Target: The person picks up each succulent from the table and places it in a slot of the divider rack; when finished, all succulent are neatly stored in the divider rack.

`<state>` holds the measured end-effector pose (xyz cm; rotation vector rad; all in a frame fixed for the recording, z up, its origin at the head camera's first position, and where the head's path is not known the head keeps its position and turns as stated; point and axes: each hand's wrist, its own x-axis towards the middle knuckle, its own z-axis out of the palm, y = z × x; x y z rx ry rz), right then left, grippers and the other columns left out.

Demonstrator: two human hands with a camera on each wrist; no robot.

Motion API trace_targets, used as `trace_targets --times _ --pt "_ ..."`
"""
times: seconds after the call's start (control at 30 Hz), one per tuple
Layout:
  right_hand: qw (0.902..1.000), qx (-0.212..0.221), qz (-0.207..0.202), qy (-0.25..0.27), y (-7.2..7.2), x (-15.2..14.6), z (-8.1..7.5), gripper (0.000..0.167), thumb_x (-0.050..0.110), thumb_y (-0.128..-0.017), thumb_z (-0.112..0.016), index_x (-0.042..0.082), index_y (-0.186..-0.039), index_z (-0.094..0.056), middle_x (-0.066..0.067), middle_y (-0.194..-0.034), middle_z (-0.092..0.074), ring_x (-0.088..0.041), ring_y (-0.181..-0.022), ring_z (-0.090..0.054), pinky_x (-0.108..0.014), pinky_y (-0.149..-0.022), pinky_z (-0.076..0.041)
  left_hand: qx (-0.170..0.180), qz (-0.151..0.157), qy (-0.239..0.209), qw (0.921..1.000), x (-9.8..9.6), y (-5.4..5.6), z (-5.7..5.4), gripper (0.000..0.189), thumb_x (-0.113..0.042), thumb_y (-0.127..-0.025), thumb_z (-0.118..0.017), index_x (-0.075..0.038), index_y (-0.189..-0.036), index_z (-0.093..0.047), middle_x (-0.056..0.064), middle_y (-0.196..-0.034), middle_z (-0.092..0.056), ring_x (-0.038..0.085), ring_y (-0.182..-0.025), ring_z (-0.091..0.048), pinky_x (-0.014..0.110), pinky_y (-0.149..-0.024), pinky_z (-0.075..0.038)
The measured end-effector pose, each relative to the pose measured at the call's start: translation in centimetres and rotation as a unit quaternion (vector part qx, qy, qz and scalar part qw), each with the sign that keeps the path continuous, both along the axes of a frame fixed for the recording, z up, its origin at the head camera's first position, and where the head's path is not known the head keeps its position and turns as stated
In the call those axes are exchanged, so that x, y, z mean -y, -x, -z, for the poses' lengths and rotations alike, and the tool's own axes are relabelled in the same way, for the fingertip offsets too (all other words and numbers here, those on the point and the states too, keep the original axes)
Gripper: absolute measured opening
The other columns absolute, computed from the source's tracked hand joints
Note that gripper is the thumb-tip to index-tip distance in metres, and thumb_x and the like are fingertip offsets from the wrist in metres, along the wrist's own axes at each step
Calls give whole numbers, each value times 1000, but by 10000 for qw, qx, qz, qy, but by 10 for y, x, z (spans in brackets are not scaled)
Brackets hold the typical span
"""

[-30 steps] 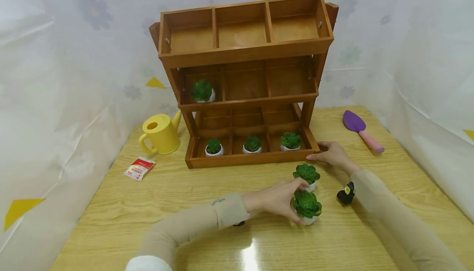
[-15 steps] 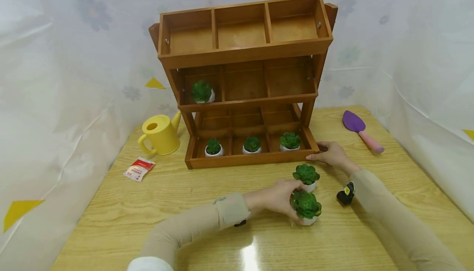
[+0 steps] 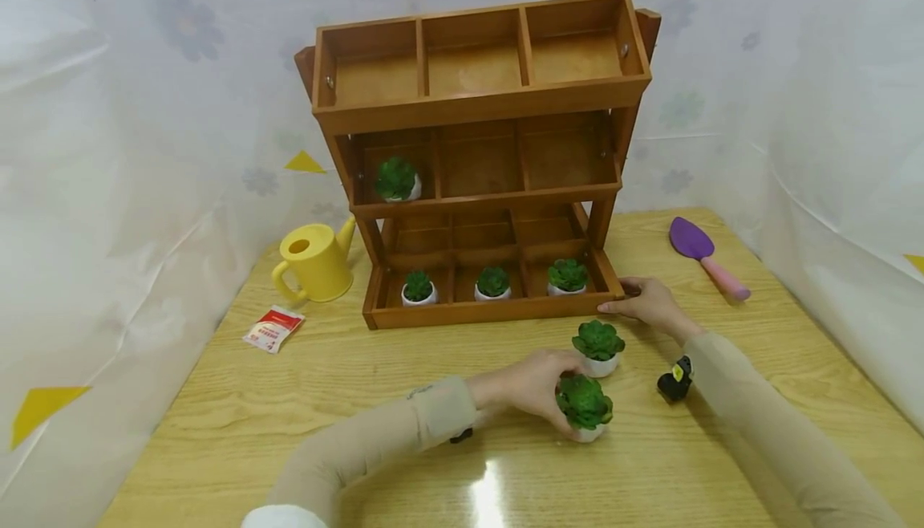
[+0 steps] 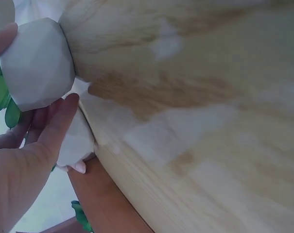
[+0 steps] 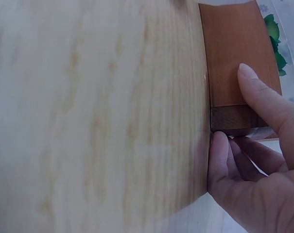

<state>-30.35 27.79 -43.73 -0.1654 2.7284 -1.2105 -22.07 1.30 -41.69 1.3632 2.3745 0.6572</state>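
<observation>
My left hand (image 3: 537, 387) grips the white pot of a potted succulent (image 3: 585, 401) low over the table. In the left wrist view the faceted pot (image 4: 37, 65) sits between thumb and fingers. Just behind it stands a second potted succulent (image 3: 598, 345) on the table. With the thumb on the front board and the fingers at the side, my right hand (image 3: 647, 303) holds the lower right corner of the wooden plant shelf (image 3: 498, 311). The right wrist view shows that corner (image 5: 234, 116) close up.
Three small succulents, one of them a rosette (image 3: 567, 275), line the lowest tier; another succulent (image 3: 395, 179) sits at the middle tier's left. A yellow watering can (image 3: 318, 265) and red-white packet (image 3: 274, 328) lie left. A purple-bladed trowel (image 3: 693, 239) rests right.
My left hand has shifted slightly left with the succulent, widening the view of the pot behind it. The right hand stays on the shelf corner.
</observation>
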Motion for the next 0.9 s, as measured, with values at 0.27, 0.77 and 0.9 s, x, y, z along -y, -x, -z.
trace_targets --times 0.27,0.77,0.9 --pt "10000 -4 -31 -34 0 1 -1 86 45 -83 -73 -7 -142 -40 -30 -134 -51 -44 -121 -49 -53 -97 -44 52 -332 -179 9993 17 2 0 63 -33 -67 -88 -11 -119 -60 -2 -113 -61 -1 -94 -53 7 -74 -45" --pt "10000 71 -10 -47 3 -1 1 89 47 -81 -73 -7 -143 -37 -30 -137 -48 -46 -125 -45 -55 -101 -41 -493 -1332 -1668 9757 68 25 -33 59 -22 -64 -90 -4 -113 -62 8 -106 -61 19 -95 -61 19 -77 -54" --pt "10000 76 0 -15 3 -2 1 89 46 -81 -74 -7 -143 -37 -30 -137 -48 -46 -126 -45 -55 -102 -39 -816 -1623 -1770 9673 83 31 -52 59 -25 -65 -89 -7 -114 -61 6 -107 -61 17 -96 -60 30 -83 -54"
